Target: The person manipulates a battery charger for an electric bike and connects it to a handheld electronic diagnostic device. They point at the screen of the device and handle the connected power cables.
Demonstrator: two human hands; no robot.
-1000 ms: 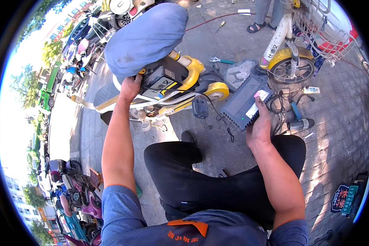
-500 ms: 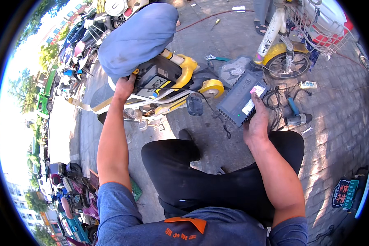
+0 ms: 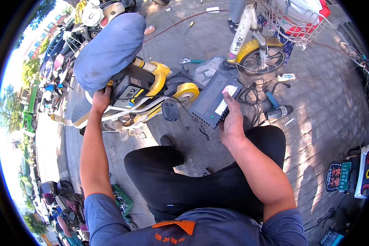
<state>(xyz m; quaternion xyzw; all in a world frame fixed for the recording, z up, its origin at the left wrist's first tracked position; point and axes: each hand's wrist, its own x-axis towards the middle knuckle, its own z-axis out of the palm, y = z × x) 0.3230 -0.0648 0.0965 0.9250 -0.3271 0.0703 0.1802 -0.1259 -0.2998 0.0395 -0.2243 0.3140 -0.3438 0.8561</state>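
Observation:
My right hand (image 3: 232, 121) is wrapped around the near edge of a grey, finned battery charger (image 3: 214, 100), thumb on its pale label. A small green light glows on the charger's lower end. My left hand (image 3: 101, 100) is closed on a small yellow connector (image 3: 110, 83) at the end of a black battery case (image 3: 131, 88). That case sits in the frame of a white and yellow electric bike (image 3: 158, 78) lying on its side. Starting near my left hand, a black cable (image 3: 168, 96) runs over the bike toward the charger. A blue-grey cloth cover (image 3: 110, 49) hides part of the bike.
On the paving lie an adjustable wrench (image 3: 191, 61), a screwdriver (image 3: 189, 27), an impact wrench (image 3: 279, 111), a small spanner (image 3: 290, 121) and tangled black cables (image 3: 250, 94). A white power strip (image 3: 285, 77) is near another bike's front wheel (image 3: 261, 60). Someone's sandaled foot (image 3: 233, 26) shows beyond.
The whole scene has shifted left in view as my head turned. Both hands keep their holds on the connector and the charger, and the green light stays lit.

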